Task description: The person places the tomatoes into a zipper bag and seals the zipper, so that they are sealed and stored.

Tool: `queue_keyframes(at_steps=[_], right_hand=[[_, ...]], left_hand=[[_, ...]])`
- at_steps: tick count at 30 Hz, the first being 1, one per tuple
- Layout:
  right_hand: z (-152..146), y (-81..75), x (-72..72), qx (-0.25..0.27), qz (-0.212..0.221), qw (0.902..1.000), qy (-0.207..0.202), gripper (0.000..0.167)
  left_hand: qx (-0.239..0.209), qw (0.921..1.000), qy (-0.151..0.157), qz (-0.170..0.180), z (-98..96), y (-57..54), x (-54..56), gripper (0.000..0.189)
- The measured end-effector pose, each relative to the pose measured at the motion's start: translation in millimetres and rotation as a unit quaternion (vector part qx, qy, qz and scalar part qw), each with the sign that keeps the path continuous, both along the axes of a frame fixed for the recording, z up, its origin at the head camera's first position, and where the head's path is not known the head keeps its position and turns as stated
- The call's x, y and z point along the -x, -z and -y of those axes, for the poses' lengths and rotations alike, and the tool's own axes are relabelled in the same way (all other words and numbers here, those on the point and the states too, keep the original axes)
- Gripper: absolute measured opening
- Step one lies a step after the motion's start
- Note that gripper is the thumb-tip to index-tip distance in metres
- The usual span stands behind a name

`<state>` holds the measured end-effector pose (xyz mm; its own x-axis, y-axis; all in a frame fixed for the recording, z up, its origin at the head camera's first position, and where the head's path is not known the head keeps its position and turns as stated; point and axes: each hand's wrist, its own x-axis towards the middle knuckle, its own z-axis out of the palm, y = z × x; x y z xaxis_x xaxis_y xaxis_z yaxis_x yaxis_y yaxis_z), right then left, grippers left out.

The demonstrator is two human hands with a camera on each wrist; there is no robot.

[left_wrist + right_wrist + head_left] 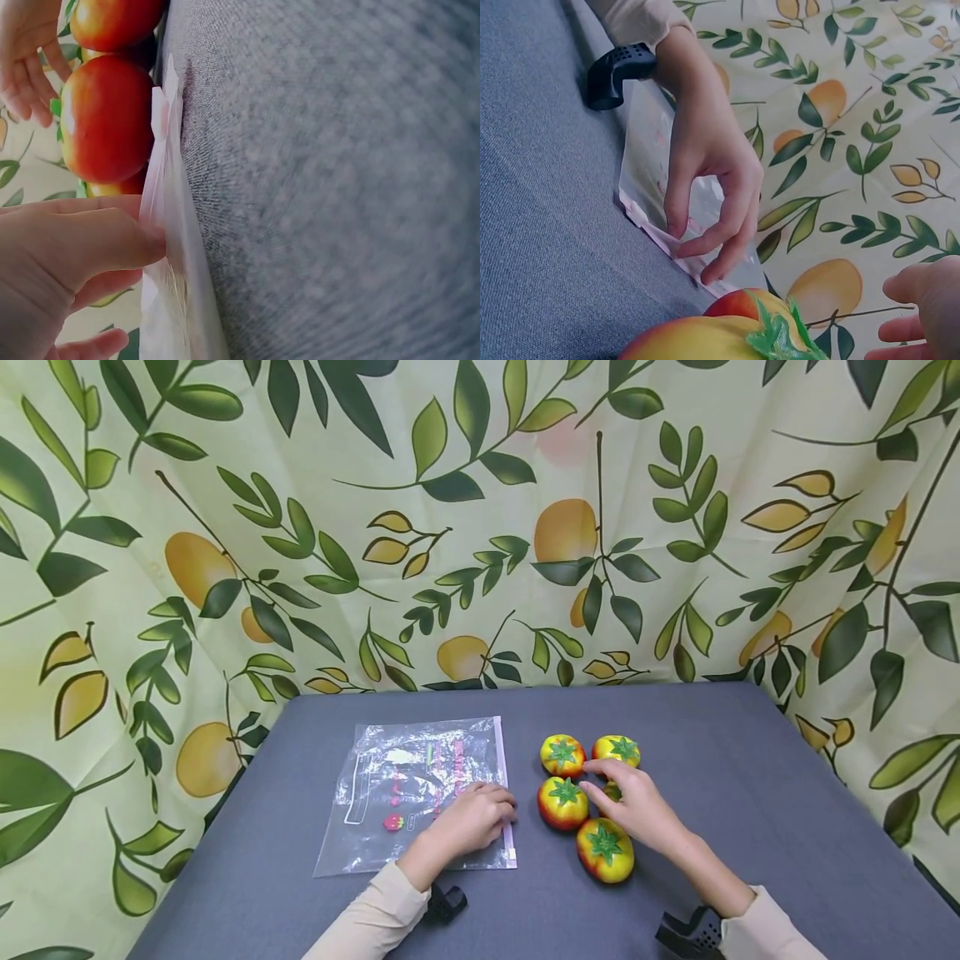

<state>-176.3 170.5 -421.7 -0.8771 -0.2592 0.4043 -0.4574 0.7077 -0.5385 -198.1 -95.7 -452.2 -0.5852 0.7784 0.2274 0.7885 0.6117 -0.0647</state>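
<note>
A clear zip bag [427, 793] with pink print lies flat on the grey table, its pink-white zip edge facing right. My left hand [476, 817] is at that edge; in the left wrist view its thumb and forefinger pinch the zip strip [155, 187]. Several red-and-yellow toy tomatoes [562, 803] with green star-shaped tops sit in a cluster just right of the bag. Over the cluster's right side is my right hand [637, 802], thumb and fingers apart and not curled round any tomato. It partly hides one tomato [612, 791] beneath it.
The grey table [720, 760] runs back to a hanging cloth [480, 527] printed with leaves and orange fruit. A black wrist mount [447, 903] is on the left wrist, another black mount [690, 933] on the right.
</note>
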Motion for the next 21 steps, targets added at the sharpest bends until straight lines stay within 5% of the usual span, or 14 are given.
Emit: queue_keyframes(at_steps=[21], right_hand=[[11.5,-5.2,-0.9,0.045,0.013,0.9986,-0.024,0.021]], left_hand=[[-0.077,0.9961,-0.013,-0.041,12.4,-8.7,-7.2,0.005]])
